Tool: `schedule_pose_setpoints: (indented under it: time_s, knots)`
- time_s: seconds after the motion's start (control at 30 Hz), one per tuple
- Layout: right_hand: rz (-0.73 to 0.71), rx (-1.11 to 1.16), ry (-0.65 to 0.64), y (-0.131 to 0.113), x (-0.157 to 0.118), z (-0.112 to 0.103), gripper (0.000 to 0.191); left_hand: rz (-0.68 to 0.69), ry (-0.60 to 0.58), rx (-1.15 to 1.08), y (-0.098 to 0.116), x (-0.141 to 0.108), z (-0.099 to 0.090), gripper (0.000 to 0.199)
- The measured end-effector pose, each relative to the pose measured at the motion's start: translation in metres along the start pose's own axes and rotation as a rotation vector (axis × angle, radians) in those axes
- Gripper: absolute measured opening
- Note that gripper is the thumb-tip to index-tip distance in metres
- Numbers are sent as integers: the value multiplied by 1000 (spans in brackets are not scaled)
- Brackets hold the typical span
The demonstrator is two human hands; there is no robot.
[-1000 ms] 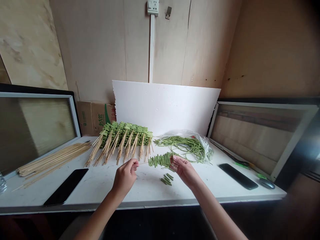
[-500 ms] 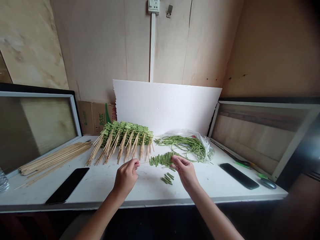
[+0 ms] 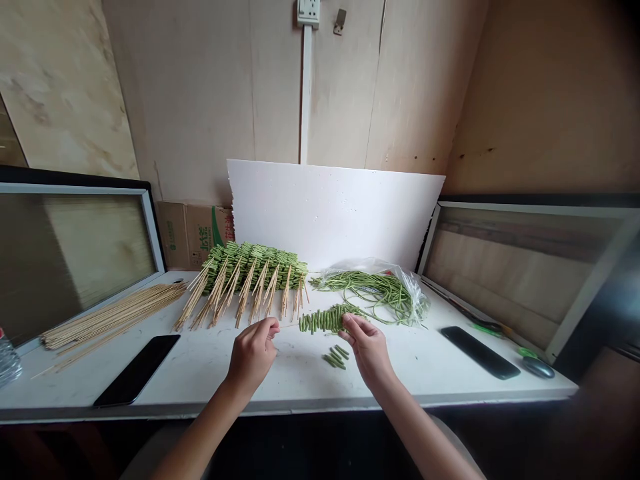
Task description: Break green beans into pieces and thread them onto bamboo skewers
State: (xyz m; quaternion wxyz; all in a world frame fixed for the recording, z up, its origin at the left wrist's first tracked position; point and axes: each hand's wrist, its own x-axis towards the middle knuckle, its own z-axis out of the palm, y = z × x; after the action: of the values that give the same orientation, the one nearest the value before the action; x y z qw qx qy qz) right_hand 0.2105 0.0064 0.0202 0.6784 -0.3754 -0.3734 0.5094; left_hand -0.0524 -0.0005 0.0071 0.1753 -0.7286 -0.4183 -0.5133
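My left hand (image 3: 255, 348) is closed around the bare end of a thin wooden skewer (image 3: 287, 326), held level above the white table. Cut green bean pieces (image 3: 321, 321) are threaded crosswise along it in a tight row. At the row's right end, the thumb and fingers of my right hand (image 3: 367, 341) pinch the bean pieces; its fingertips partly cover them. A few loose bean pieces (image 3: 336, 357) lie on the table just below. Behind my left hand, a heap of filled bean skewers (image 3: 255, 267) is stacked with the stick ends pointing toward me.
Bare skewers (image 3: 115, 310) lie at the left, near a black phone (image 3: 137, 370) and a plastic bottle (image 3: 9, 363). Long green beans (image 3: 370, 287) spill from a clear bag (image 3: 417, 297). At the right are a dark phone (image 3: 480, 352), scissors (image 3: 487, 325) and a computer mouse (image 3: 537, 367).
My right hand has shifted very slightly at the end of the bean row. The left hand keeps its hold on the skewer, and the loose pieces lie as before.
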Motion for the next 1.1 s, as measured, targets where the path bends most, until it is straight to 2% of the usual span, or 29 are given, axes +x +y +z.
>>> schedule_pose_setpoints:
  time_s: [0.77,0.83,0.97,1.1]
  knots:
    - [34,6,-5,4,-6,5,34,-51,-64,-51,-4,-2,4,43]
    - [23,-15,-15,0,-3,4,34,-72,-100,-98,-2,0,4,39]
    - [-25,-88,11,-13,8,-5,36,-153,-249,-182,4,11,0,23]
    - [-34,-128,78,-22,20,-16,38,-126,-343,-207,7,22,-7,26]
